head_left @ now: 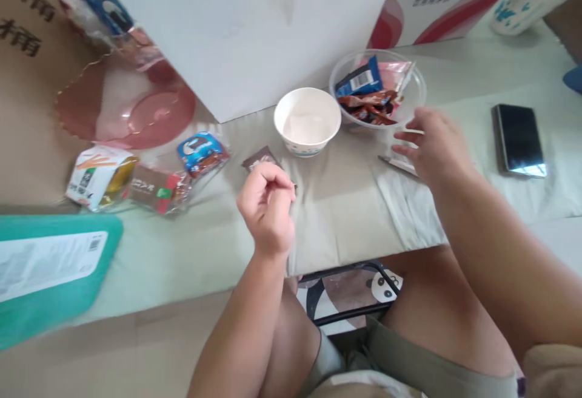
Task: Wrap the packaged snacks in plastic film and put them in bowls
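My left hand (pixel 268 207) is closed, its fingers curled round a small brown snack packet (pixel 261 156). One end of the packet shows beyond the fingers; the rest is hidden behind the hand. Just past it stands a white paper bowl (pixel 305 120) with nothing seen inside. My right hand (pixel 434 143) has its fingers apart, close to the rim of a clear plastic bowl (pixel 421 96) holding several wrapped snacks (pixel 370 91). A thin pointed tool (pixel 400 165) lies partly under the right hand; its kind is unclear.
Wrapped snacks (pixel 152 187) lie at left, beside a pink transparent dish (pixel 159 113) and a green-blue item with a white label (pixel 54 264). A white box (pixel 254 28) stands behind the bowls. At right are a black phone (pixel 519 139) and paper cups (pixel 522 6).
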### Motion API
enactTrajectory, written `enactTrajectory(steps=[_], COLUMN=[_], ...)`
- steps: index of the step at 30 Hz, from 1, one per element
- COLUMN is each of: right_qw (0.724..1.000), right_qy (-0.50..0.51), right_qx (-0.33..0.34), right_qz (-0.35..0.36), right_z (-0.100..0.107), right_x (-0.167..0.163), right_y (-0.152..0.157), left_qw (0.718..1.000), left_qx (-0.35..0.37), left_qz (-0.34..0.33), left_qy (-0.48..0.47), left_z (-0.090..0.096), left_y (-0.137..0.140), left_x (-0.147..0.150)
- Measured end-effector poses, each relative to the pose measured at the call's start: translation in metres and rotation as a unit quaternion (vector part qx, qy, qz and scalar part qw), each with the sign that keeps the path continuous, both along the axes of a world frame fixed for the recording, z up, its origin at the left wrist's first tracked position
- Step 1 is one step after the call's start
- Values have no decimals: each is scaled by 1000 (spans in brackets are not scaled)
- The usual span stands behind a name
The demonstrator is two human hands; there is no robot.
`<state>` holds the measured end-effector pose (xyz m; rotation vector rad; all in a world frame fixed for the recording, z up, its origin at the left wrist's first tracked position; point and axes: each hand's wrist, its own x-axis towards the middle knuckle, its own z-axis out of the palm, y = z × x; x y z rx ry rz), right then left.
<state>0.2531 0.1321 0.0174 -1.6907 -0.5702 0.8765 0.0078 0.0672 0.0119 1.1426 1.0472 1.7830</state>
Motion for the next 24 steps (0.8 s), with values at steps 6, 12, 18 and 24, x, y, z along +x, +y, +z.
enactTrajectory(steps=[6, 12, 18, 24], right_qw=[996, 998, 999, 992], right_qy=[44, 41, -22, -33], right_qx=[14, 22, 4, -14], right_qz=[76, 42, -44, -122], right_z=[-5, 2, 10, 10], right_x=[28, 104, 211, 288], right_y=[29, 44, 86, 89], left_qw=[973, 929, 915, 882], left_qx=[-140, -296, -272, -305], left_qz=[-137, -184, -271, -335], left_qy=[125, 122, 127, 133], left_z=[10, 23, 29, 36], left_y=[-4, 64, 147, 189], left_x=[65, 181, 290, 394])
